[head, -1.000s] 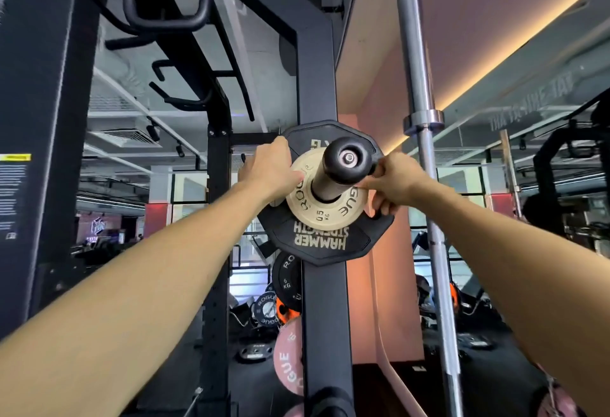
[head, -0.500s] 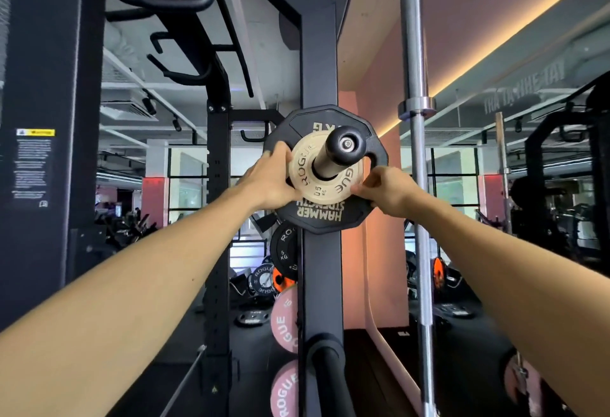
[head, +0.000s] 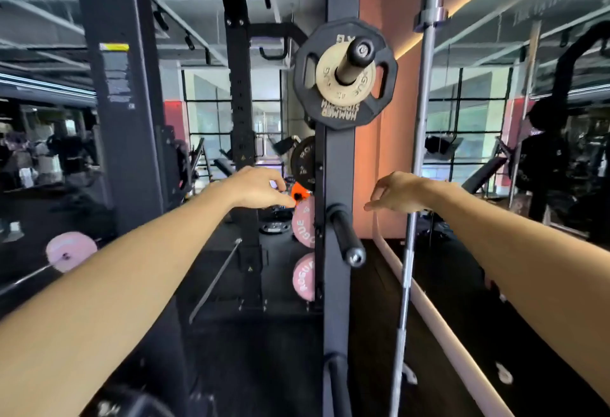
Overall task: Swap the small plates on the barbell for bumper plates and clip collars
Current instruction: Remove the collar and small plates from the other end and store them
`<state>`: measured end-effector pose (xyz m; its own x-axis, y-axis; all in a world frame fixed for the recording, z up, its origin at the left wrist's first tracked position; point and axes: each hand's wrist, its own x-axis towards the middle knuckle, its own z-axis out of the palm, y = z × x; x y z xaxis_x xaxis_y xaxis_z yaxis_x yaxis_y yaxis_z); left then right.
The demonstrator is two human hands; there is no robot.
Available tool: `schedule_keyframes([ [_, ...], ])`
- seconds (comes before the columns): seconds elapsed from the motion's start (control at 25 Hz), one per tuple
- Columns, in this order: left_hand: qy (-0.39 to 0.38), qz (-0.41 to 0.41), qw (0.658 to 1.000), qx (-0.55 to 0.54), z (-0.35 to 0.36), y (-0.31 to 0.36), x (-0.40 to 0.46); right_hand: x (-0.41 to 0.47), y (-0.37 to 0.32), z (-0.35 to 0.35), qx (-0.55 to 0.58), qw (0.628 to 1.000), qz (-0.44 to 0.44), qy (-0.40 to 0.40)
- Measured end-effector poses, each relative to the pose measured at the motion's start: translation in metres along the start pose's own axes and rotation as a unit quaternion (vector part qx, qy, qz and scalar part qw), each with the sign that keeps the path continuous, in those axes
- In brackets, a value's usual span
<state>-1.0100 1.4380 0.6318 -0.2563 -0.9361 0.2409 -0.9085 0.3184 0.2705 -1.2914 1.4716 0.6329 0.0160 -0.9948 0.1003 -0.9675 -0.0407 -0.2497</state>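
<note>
A small tan Rogue plate sits on an upper storage peg of the black rack upright, in front of a black Hammer Strength plate. My left hand and my right hand hang in the air well below the plates, on either side of the upright, fingers loosely curled and holding nothing. A bare lower peg sticks out between them. Pink Rogue bumper plates sit stored behind the upright. A pink plate on a barbell shows at far left.
A silver barbell stands upright just right of the rack. Another black rack post rises at left. Black rubber floor lies below, with a pale curb at right. Benches and machines fill the background.
Both hands let go of the tan plate on the upper peg and dropped down to the level of the lower peg. The view tilted downward.
</note>
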Motion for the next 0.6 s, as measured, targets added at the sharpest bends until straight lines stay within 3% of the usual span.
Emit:
schedule_keyframes([
  [0.24,-0.051,-0.063,0.997,0.001,-0.01,-0.062,-0.115,-0.051,-0.062,0.053,-0.017,0.997,-0.054,-0.048],
  [0.6,-0.006,-0.139,0.99,0.004,-0.092,-0.219,-0.247,-0.072,-0.251,0.108,0.024,0.99,-0.135,-0.035],
])
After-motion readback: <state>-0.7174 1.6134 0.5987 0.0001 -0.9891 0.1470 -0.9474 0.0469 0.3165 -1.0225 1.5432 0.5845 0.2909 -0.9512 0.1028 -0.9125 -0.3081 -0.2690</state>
